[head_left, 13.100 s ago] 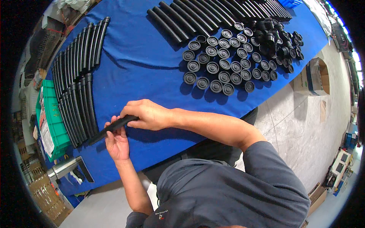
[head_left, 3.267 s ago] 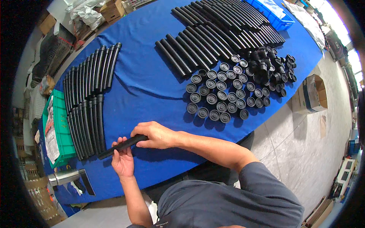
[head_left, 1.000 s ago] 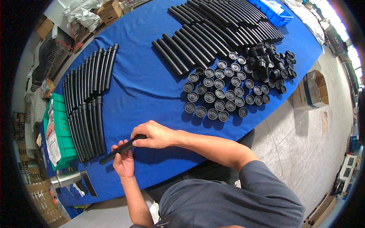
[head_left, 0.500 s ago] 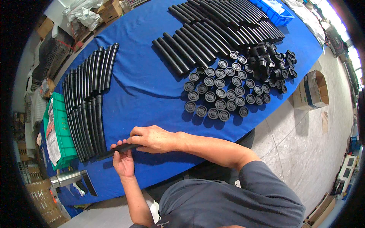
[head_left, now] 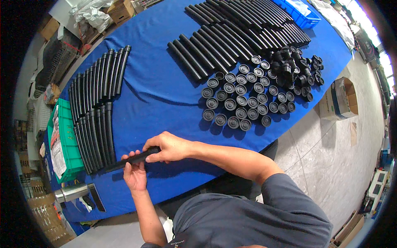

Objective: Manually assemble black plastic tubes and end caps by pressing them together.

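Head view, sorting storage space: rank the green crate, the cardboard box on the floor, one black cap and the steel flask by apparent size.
1. Green crate
2. Cardboard box
3. Steel flask
4. Black cap
The box lies farther away on the floor, and the fisheye shrinks things near the rim, so the top two are unsure.

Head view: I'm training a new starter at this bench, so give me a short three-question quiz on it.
1. True or false: both hands grip one black tube.
2. Which lies nearest the left hand? A) blue bin B) finished tubes C) cardboard box
3. What colour is the table cover?

Key: 1 true: the right hand holds one end, the left hand the middle. 2 B. 3 blue.
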